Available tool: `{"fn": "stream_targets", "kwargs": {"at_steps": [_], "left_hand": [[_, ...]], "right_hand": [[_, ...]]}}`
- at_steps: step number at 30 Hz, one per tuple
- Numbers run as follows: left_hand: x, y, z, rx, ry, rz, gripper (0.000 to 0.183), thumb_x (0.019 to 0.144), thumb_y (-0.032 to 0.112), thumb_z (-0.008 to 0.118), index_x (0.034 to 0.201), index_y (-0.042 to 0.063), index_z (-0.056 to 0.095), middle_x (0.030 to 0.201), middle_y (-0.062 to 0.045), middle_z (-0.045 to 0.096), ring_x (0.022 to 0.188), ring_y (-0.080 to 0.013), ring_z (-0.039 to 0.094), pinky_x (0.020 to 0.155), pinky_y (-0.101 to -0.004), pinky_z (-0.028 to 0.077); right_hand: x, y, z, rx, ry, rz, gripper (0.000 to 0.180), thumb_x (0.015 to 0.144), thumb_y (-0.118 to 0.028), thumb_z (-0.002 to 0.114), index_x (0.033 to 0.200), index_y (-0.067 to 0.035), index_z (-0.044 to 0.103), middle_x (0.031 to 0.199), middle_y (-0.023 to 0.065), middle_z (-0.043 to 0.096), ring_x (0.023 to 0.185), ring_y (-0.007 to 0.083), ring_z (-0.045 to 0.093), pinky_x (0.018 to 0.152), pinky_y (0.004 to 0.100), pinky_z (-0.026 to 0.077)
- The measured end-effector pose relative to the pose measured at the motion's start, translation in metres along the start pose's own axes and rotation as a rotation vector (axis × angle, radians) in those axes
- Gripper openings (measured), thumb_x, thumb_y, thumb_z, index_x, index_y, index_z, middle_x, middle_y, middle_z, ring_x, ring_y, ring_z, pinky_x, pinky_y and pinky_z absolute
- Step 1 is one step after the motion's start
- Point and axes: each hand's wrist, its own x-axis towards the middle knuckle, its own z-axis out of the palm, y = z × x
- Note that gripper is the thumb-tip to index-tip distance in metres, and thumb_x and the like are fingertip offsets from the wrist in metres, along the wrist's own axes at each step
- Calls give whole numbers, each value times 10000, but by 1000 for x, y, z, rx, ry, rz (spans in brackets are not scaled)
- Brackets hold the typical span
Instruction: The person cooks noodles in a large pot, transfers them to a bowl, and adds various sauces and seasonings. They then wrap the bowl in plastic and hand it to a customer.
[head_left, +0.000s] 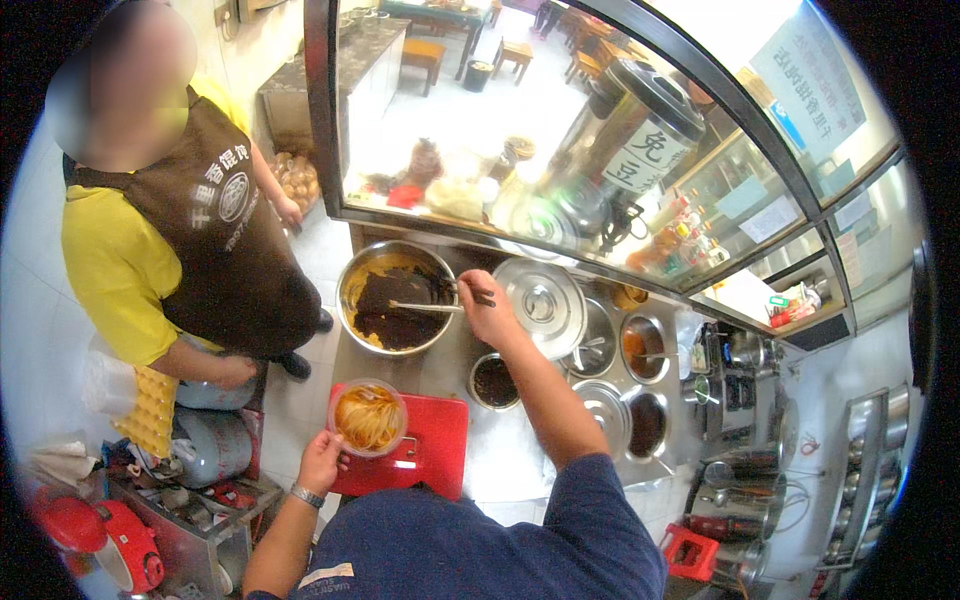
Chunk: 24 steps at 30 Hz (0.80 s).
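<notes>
My left hand (322, 455) grips the rim of a clear plastic bowl (369, 417) of noodles in reddish sauce, over the left part of a red tray or board (439, 435). Up at the counter, my right hand (481, 300) has its fingers closed around long, thin utensils, with dark ends that look like chopsticks. A metal utensil (427, 307) reaches from that hand into a large steel bowl (345, 307) of dark brown paste with yellowish residue. How many utensils I hold cannot be told. Below my right forearm stands a small steel pot (475, 382) with dark contents.
A co-worker in a brown apron (232, 247) stands at the left. Steel lids (540, 300) and inset pots (646, 346) with sauces and ladles lie to the right. A framed glass partition (525, 232) runs behind the counter. Gas cylinders (214, 442) and a red cooker (127, 544) are lower left.
</notes>
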Motion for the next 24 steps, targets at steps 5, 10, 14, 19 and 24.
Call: {"fn": "stream_targets", "kwargs": {"at_steps": [5,10,14,19,24], "left_hand": [[0,2,3,3,-4,-24,186,969,210,496,832,86,511,738,-12,586,602,-91,543,526,-235,475],[-3,3,1,88,15,-62,217,970,271,488,946,64,548,801,-24,607,654,-107,569,566,-254,502],[0,-3,-7,159,-26,-40,236,966,296,497,936,69,554,814,-28,606,684,-116,581,608,-276,513],[0,-1,-8,252,-23,-35,236,974,275,483,920,59,558,799,-10,598,671,-103,569,606,-266,505],[-1,1,-4,186,-31,15,230,972,268,490,903,58,552,786,-6,586,668,-100,560,597,-255,497]], "right_hand": [[2,6,8,1,78,58,202,918,-207,533,934,-11,579,908,203,576,877,375,565,754,427,460],[2,1,14,42,116,-49,146,894,-157,583,889,-10,589,851,174,578,809,337,564,717,383,460],[-2,-31,-2,132,153,-76,122,898,-108,577,830,-7,568,763,136,534,716,285,530,652,362,436],[5,-22,5,47,134,-70,118,918,-121,554,880,-13,581,789,134,544,716,276,555,646,357,446],[7,-3,18,42,91,14,154,931,-152,546,880,-9,577,802,139,538,710,286,561,642,346,447]]}}
